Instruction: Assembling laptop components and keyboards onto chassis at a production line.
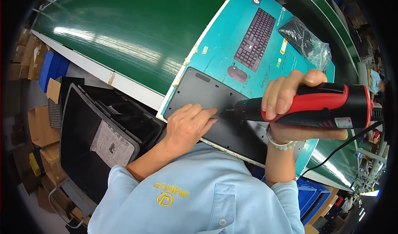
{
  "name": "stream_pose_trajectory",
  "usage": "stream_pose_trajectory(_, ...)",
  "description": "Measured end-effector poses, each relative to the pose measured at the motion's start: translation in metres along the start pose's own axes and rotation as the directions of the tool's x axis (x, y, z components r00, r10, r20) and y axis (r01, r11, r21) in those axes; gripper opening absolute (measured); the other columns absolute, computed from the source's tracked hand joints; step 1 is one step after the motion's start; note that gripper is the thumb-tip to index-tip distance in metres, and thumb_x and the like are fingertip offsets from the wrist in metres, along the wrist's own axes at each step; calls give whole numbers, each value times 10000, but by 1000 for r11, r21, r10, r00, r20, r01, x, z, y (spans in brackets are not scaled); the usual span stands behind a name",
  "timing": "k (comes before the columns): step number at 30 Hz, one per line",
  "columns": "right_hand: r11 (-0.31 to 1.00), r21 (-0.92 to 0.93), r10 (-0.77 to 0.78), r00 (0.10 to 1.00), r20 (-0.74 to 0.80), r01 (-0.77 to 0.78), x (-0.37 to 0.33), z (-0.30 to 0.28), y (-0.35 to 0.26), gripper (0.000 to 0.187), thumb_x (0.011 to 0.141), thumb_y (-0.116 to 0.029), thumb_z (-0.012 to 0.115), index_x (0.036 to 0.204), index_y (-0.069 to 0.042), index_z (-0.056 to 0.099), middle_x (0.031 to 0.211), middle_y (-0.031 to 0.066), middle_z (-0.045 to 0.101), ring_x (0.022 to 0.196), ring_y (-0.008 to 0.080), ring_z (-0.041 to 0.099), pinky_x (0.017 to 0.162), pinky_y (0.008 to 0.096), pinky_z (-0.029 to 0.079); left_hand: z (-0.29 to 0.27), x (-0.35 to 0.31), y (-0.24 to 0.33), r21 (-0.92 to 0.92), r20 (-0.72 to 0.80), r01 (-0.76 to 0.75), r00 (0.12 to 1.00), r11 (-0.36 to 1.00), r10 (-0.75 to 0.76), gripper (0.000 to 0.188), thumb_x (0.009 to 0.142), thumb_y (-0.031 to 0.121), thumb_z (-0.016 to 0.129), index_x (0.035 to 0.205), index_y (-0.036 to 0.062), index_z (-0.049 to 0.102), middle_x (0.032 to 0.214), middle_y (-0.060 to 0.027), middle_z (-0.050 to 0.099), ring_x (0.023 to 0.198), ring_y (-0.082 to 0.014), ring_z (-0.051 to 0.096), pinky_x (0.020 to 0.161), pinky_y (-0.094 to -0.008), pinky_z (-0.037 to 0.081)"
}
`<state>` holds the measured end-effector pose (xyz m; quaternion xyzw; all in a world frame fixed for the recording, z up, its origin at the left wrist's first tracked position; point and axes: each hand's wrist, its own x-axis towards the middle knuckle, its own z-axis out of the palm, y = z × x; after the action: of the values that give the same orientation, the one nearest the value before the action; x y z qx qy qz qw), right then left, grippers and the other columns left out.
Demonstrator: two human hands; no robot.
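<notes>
My right hand [290, 97] grips a red and black corded electric screwdriver [319, 107]. The screwdriver lies almost level, and its thin bit points left, over the black plate. Under both hands is a flat black plate [199, 86] with small holes along its edges, perhaps the back of a keyboard. My left hand [188, 124] rests on that plate, close to the bit's tip. Its thumb and forefinger reach toward the bit, while the other fingers curl under the palm. What they hold, if anything, is hidden.
Beneath the plate lies a turquoise board [219, 39] printed with a keyboard and mouse. A clear plastic bag [306, 41] with something dark sits on it. Behind runs a green conveyor belt [116, 22]. A black bin [83, 138] stands at left; the screwdriver's cord [331, 153] hangs at right.
</notes>
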<state>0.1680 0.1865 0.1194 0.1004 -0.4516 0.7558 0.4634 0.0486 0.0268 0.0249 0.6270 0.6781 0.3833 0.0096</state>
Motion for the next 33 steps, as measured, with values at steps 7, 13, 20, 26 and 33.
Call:
stream_pose_trajectory(7,978,-153,128,988,-82,-139,-10,0,8,955,700,-846,538,1240,-59,518,648,67,586,453,132,551,415,223,452,-10,-7,-11,-111,13,-57,998,992,59,216,763,69,695,977,87,672,714,-14,471,581,-167,462,533,-265,391)
stream_pose_trajectory(13,993,-44,96,972,-213,-108,-8,-8,13,965,728,-859,476,1252,-50,520,626,58,569,418,121,515,377,225,422,-39,-18,-10,-569,60,248,963,784,-261,275,839,36,637,1113,55,645,687,-5,454,577,-133,426,535,-250,362)
stream_pose_trajectory(20,990,-36,118,948,-296,-135,-5,-17,17,980,725,-868,466,1269,-54,512,620,60,567,409,130,516,366,231,426,-61,-25,-42,-576,138,601,739,554,-659,388,860,62,648,1243,52,587,652,23,419,578,-89,383,537,-229,336)
stream_pose_trajectory(26,989,-23,133,947,-292,-146,-2,-15,19,945,741,-851,475,1284,-77,503,629,50,558,404,126,509,366,224,416,-62,-29,-38,-336,312,716,697,612,-645,463,824,139,720,1262,74,583,633,28,399,558,-92,376,529,-228,340)
stream_pose_trajectory(33,983,-85,137,952,-274,-166,6,-6,26,889,764,-819,490,1280,-96,499,633,8,499,443,95,481,392,228,385,-63,-33,-45,-338,340,715,699,612,-629,528,785,197,768,1268,83,585,616,26,392,543,-99,379,518,-238,342)
